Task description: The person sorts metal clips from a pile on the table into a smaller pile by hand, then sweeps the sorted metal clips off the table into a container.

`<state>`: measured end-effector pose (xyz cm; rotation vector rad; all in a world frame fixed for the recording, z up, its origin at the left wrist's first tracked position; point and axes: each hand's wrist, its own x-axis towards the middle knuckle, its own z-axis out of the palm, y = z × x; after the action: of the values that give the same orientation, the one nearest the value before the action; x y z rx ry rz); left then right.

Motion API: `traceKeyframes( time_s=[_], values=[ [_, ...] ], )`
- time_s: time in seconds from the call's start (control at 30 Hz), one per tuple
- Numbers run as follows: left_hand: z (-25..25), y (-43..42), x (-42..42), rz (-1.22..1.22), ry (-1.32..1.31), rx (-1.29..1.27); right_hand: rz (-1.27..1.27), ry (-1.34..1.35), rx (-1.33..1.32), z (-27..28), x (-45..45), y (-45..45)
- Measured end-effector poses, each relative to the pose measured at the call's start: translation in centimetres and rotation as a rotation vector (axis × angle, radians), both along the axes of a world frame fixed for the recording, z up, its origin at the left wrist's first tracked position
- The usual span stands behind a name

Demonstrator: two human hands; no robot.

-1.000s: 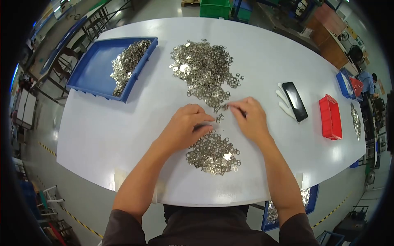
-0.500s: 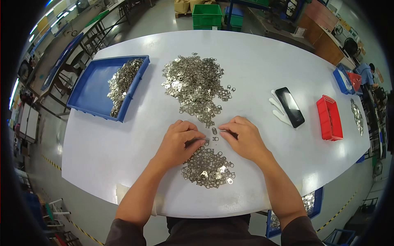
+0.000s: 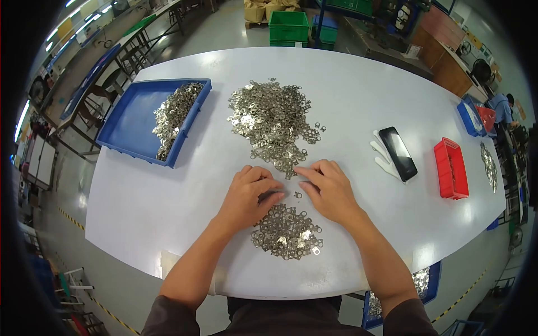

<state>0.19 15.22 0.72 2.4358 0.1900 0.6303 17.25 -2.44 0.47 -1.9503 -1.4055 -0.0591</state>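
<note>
Bright, even light washes the white table (image 3: pixel 151 213), leaving pale glare at eleven and four o'clock. Strip lights (image 3: pixel 94 18) glow toward ten o'clock. Metal pieces (image 3: pixel 269 120) glint at twelve and six. A soft shadow edges the three-o'clock side of the blue tray (image 3: pixel 126 123). Fisheye distortion bows the dark-rimmed surroundings; far details look soft.

Silvery ringed piece (image 3: pixel 297 195) between far heap (image 3: pixel 270 119), near heap (image 3: pixel 287 233).
</note>
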Motion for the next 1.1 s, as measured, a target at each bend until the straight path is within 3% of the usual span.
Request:
traceKeyframes(
  time_s=[0.07, 0.17, 0.37, 0.67, 0.87, 1.1],
  values=[
    [0.0, -0.3, 0.2, 0.042, -0.02, 0.049, 0.009, -0.04, -0.021, -0.2, -0.2, 0.2],
    [-0.3, -0.2, 0.4, 0.033, -0.035, 0.075, 0.087, 0.053, -0.053, 0.4, 0.1, -0.3],
    [-1.2, 0.2, 0.2, 0.051, -0.027, 0.011, -0.013, 0.335, -0.098, 0.8, 1.1, -1.0],
    [-0.5, -1.4, 0.5, 0.099, 0.07, -0.003, -0.014, -0.017, -0.007, 0.3, -0.1, 0.2],
    [-0.1, -0.7, 0.3, -0.014, 0.047, -0.069, 0.111, 0.128, -0.089, 0.0, 1.4, -0.8],
    [-0.8, -0.9, 0.5, 0.067, -0.084, -0.088, -0.069, -0.2, -0.045, -1.5, 2.8, 0.0]
  ],
)
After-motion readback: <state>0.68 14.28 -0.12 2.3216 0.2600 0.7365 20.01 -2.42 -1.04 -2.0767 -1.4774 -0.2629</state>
